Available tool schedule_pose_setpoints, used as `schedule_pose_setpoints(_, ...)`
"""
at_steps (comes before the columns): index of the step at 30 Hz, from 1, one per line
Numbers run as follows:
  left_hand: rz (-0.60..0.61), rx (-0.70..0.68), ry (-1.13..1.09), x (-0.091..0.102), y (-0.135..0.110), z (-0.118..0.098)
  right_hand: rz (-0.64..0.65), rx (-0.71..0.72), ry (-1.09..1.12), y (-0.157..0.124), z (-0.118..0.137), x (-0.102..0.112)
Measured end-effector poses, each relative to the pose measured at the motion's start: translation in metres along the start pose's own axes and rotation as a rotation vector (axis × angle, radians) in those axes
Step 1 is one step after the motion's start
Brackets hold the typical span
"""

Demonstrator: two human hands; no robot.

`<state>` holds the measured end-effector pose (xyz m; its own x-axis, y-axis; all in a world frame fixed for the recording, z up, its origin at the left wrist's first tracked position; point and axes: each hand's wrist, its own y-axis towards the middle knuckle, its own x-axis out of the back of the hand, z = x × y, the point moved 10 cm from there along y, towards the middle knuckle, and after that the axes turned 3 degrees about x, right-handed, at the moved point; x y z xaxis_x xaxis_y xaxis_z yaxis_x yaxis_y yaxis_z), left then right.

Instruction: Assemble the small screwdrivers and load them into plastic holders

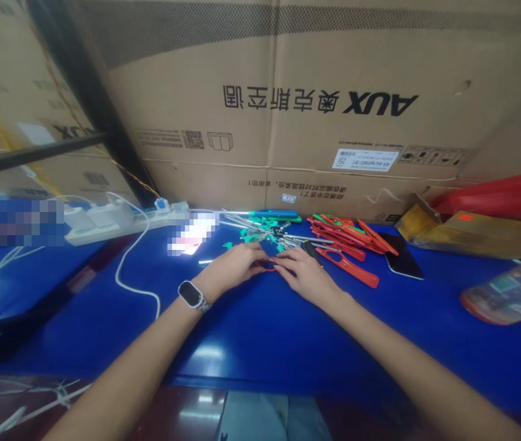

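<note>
Over the blue tabletop, my left hand (237, 268), with a watch (190, 294) at its wrist, pinches one end of a small red plastic piece (269, 266). Fingers of my right hand (308, 274) close on the other end of it. Most of the piece is covered by the fingertips, so its full shape is hidden. Just beyond the hands lies a heap of thin metal rods and small green plastic parts (260, 233). A flat red plastic handle with a loop (354, 269) rests right of my right hand, below a pile of similar red handles (338, 231).
A blue tool handle (278, 214) lies behind the heap. At left are a lit phone (196, 233), a white power strip (104, 226) and a white cable (125, 278). A dark phone (404, 260) and a clear container (508, 297) lie right. A large cardboard box (260, 141) stands behind.
</note>
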<state>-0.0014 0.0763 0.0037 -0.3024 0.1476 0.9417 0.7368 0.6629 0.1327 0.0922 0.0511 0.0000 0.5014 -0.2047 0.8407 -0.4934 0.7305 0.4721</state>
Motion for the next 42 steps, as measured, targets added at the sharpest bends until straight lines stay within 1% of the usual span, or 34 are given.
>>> schedule_pose_setpoints(6,0.009,0.004,0.041,-0.002,-0.001,-0.004,0.053,-0.026,-0.042,0.001,0.002,-0.002)
schedule_pose_setpoints(11,0.003,0.014,0.105,-0.003,-0.002,-0.009,0.055,-0.049,-0.017,-0.002,0.004,0.0)
schedule_pose_setpoints(15,-0.014,0.012,0.137,-0.002,-0.002,-0.012,0.063,-0.138,0.046,0.002,-0.005,0.006)
schedule_pose_setpoints(16,-0.023,0.006,0.138,-0.002,-0.002,-0.013,0.09,-0.166,0.039,0.005,-0.009,0.007)
schedule_pose_setpoints(18,-0.034,-0.009,0.135,-0.002,-0.002,-0.015,0.188,-0.211,-0.018,0.015,-0.014,0.007)
schedule_pose_setpoints(21,-0.044,0.003,0.133,-0.002,-0.002,-0.014,0.399,-0.28,-0.156,0.032,-0.022,0.004)
schedule_pose_setpoints(24,-0.061,0.028,0.12,0.0,-0.002,-0.011,0.575,-0.227,-0.263,0.05,-0.017,-0.003)
schedule_pose_setpoints(26,-0.066,0.027,0.099,0.001,-0.002,-0.011,0.622,-0.177,-0.303,0.057,-0.013,-0.007)
schedule_pose_setpoints(29,-0.068,0.035,0.081,0.001,-0.002,-0.009,0.632,-0.138,-0.333,0.058,-0.009,-0.009)
schedule_pose_setpoints(33,-0.073,0.04,0.058,0.002,-0.002,-0.009,0.632,-0.119,-0.378,0.048,-0.005,-0.008)
schedule_pose_setpoints(38,-0.064,0.036,0.032,0.001,-0.001,-0.01,0.577,-0.066,-0.392,0.042,0.006,-0.003)
schedule_pose_setpoints(42,-0.079,0.034,0.027,0.0,0.0,-0.009,0.556,-0.082,-0.382,0.039,0.008,-0.004)
